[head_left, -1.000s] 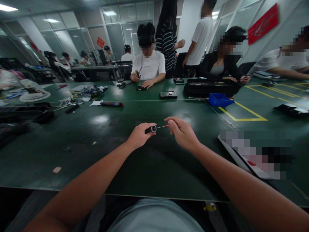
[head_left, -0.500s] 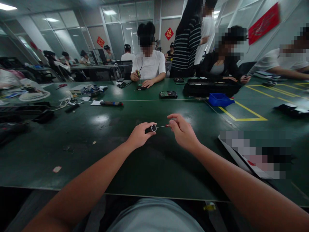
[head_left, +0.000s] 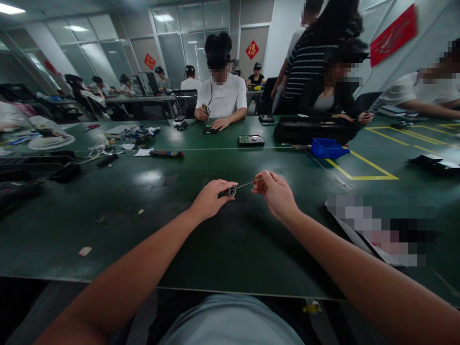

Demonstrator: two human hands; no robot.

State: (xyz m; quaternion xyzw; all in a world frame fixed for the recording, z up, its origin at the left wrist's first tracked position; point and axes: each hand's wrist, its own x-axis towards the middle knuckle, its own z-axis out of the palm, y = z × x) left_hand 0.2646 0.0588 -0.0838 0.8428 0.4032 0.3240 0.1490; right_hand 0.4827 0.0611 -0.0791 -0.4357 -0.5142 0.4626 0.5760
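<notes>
My left hand (head_left: 208,199) is wrapped round a small dark cylinder with a silvery ring at its end (head_left: 232,191), perhaps a flashlight. The ring end faces right and towards me; most of the body is hidden by my fingers. In my right hand (head_left: 275,191), pinched between thumb and fingers, is a thin screwdriver (head_left: 244,185) with a bare metal shaft and some red by the handle. Its shaft runs left and slightly down to the ring end. Whether the tip sits inside the ring or against it, I cannot tell.
Across the green table (head_left: 179,258) a person in white (head_left: 221,98) works with a screwdriver. A circuit board (head_left: 250,140), a blue bin (head_left: 328,148) and a dark cylindrical tool (head_left: 166,154) lie beyond my hands. Papers (head_left: 359,235) lie at right, cables (head_left: 98,152) at left.
My right hand has closed its fingers round the screwdriver's handle, and the shaft now slopes more. My left hand and the cylinder have shifted slightly right. A standing person behind leans further right.
</notes>
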